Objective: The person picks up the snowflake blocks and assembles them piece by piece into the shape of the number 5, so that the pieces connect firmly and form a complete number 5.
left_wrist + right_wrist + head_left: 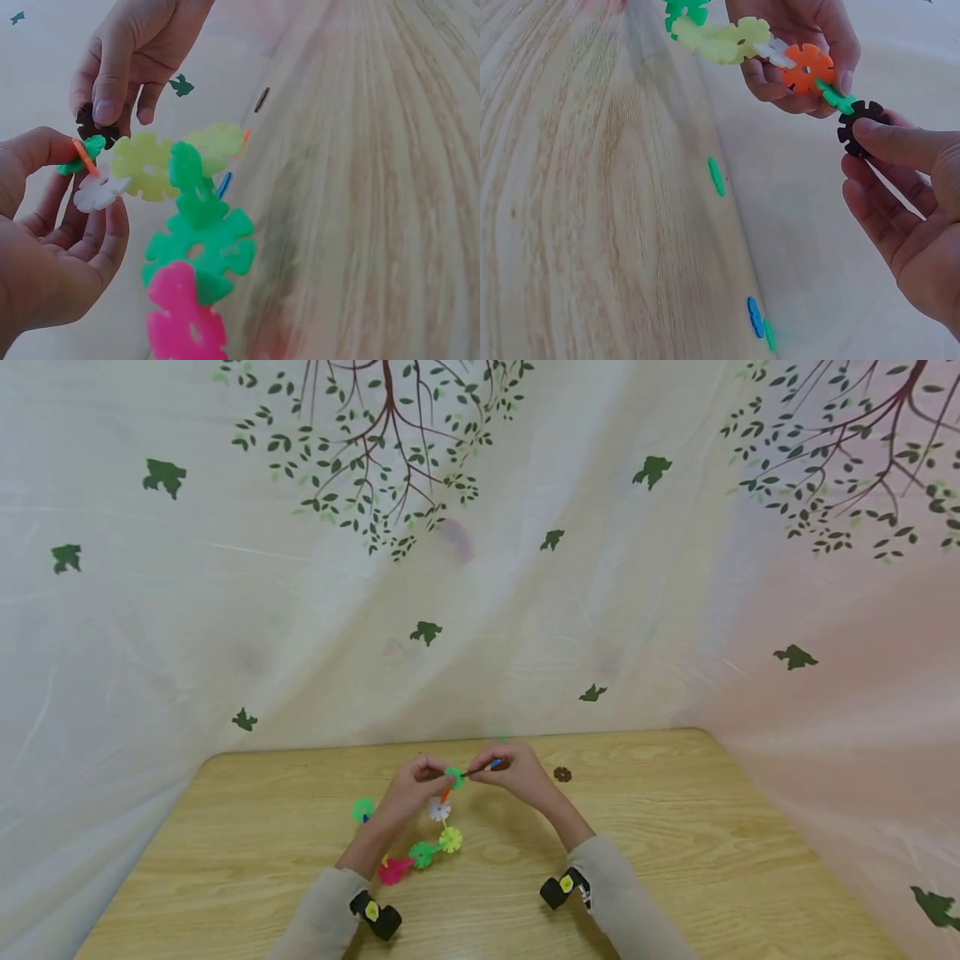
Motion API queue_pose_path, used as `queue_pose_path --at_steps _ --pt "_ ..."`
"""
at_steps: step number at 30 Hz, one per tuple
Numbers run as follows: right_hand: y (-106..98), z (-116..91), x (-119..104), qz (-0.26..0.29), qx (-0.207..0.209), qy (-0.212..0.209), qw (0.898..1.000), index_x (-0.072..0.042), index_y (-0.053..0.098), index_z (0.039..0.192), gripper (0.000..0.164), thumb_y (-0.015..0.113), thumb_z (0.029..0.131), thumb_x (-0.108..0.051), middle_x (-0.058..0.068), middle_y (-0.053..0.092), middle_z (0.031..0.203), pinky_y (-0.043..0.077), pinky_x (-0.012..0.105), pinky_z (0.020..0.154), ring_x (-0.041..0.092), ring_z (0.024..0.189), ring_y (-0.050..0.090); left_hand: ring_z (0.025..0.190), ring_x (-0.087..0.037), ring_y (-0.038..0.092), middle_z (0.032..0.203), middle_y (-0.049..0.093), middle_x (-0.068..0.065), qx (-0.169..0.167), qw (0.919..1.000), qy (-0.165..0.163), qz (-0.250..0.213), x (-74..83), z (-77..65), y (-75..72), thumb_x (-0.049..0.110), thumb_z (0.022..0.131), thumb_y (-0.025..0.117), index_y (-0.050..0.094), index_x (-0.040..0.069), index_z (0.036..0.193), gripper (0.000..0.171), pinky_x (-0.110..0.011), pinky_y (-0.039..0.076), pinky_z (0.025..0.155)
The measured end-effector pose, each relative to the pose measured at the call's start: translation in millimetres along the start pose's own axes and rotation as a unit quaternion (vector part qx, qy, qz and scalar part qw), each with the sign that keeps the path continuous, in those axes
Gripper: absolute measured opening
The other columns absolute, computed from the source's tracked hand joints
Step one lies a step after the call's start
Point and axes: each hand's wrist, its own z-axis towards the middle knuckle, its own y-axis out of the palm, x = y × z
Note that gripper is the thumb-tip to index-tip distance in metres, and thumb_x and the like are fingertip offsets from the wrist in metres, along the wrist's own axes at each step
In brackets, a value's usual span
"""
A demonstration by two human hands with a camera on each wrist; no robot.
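Note:
A chain of notched plastic snowflake discs hangs from my left hand (pixel 408 795), which pinches the green disc (pixel 94 147) at its upper end. Thumb and fingers of my right hand (pixel 519 772) grip a dark disc (pixel 850 138), its edge right at the green one. Below them the chain runs through an orange disc (pixel 805 70), a white disc (pixel 439 811), yellow discs (pixel 142 166), green discs (pixel 199 244) and a pink disc (pixel 392 871). Part of the dark disc lies hidden under my right thumb.
A brown disc (pixel 562 774) lies on the wooden table (pixel 675 860) right of my hands. Left of my left wrist is another green disc (pixel 363 809). Blue (pixel 755 316) and green (pixel 716 177) discs lie near the table's far edge. Behind hangs a leaf-printed cloth (pixel 487 677).

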Motion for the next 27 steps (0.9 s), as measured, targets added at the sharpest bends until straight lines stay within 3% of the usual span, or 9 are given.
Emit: queue_pose_path --at_steps 5,10,14,23,27 --pt "0 0 -1 0.012 -0.009 -0.006 1.000 -0.005 0.080 0.093 0.006 0.079 0.088 -0.008 0.014 0.074 0.096 0.061 0.029 0.076 0.011 0.088 0.069 0.091 -0.012 0.065 0.095 0.071 0.004 -0.018 0.9995 -0.013 0.024 3.0 -0.7 -7.0 0.013 0.094 0.073 0.068 -0.003 0.110 0.023 -0.028 0.054 0.084" --pt "1 -1 -3 0.018 -0.020 -0.018 0.999 -0.003 0.080 0.094 0.006 0.078 0.088 -0.005 0.016 0.073 0.096 0.062 0.030 0.078 0.022 0.090 0.070 0.092 -0.012 0.064 0.097 0.073 0.003 -0.051 0.9971 -0.015 0.055 5.1 -0.4 -14.6 0.020 0.096 0.071 0.070 -0.002 0.117 0.030 -0.030 0.053 0.084" --pt "1 -1 -5 0.019 -0.025 -0.029 0.999 -0.002 0.079 0.094 0.006 0.077 0.088 -0.003 0.017 0.073 0.096 0.063 0.030 0.078 0.029 0.090 0.070 0.092 -0.011 0.066 0.099 0.075 0.002 -0.057 0.9966 -0.011 0.060 8.4 -0.8 -17.8 0.021 0.096 0.072 0.071 -0.003 0.116 0.031 -0.030 0.055 0.084" --pt "5 -1 2 0.017 -0.017 -0.056 0.998 0.002 0.080 0.089 0.005 0.079 0.084 0.002 0.020 0.073 0.088 0.061 0.025 0.070 0.009 0.079 0.067 0.091 -0.012 0.068 0.096 0.076 0.003 -0.037 0.9975 -0.020 0.056 6.8 -2.0 -14.4 0.016 0.092 0.076 0.074 -0.002 0.110 0.026 -0.029 0.055 0.087" --pt "9 0 2 0.021 -0.013 -0.067 0.997 0.002 0.079 0.089 0.005 0.078 0.085 0.005 0.021 0.072 0.088 0.062 0.026 0.071 0.006 0.080 0.067 0.093 -0.013 0.068 0.097 0.076 0.001 -0.027 0.9976 -0.022 0.060 9.4 -3.1 -14.1 0.018 0.092 0.077 0.075 -0.001 0.108 0.025 -0.031 0.054 0.089"
